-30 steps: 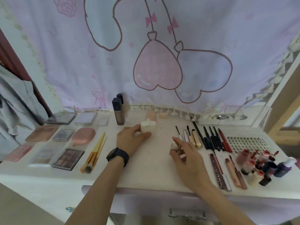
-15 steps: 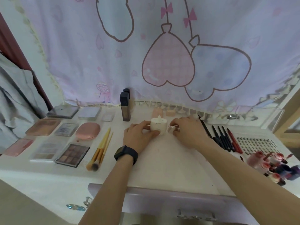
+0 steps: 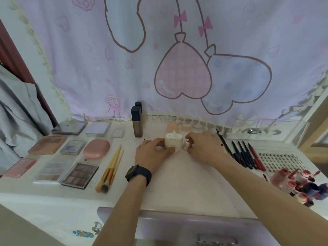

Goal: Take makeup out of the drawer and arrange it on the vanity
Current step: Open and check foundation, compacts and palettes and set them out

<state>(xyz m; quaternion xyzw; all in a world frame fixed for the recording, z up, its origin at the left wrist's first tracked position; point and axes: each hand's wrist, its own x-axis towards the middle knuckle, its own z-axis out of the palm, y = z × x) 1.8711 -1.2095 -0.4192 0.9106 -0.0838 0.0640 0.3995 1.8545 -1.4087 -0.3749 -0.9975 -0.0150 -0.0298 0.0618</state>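
Observation:
A cream-coloured makeup piece [image 3: 173, 142] with a small point on top stands on the white vanity [image 3: 186, 183] near the back middle. My left hand [image 3: 150, 155], with a dark watch at the wrist, holds it from the left, thumb against its front. My right hand [image 3: 204, 148] is just right of it, fingers curled round a small pale item [image 3: 186, 145] that is mostly hidden. The drawer front [image 3: 177, 226] shows at the bottom edge.
Palettes and compacts [image 3: 79, 174] lie at left beside yellow brushes [image 3: 111, 170]. A dark foundation bottle [image 3: 137, 124] stands at the back, two peach sponges [image 3: 186, 127] behind my hands. Pencils [image 3: 243, 155], a lash card [image 3: 280, 160] and small bottles [image 3: 298, 183] fill the right.
My right hand moved from the front middle of the vanity up to the back, carrying the small pale item next to the cream piece. My left hand stayed on the cream piece.

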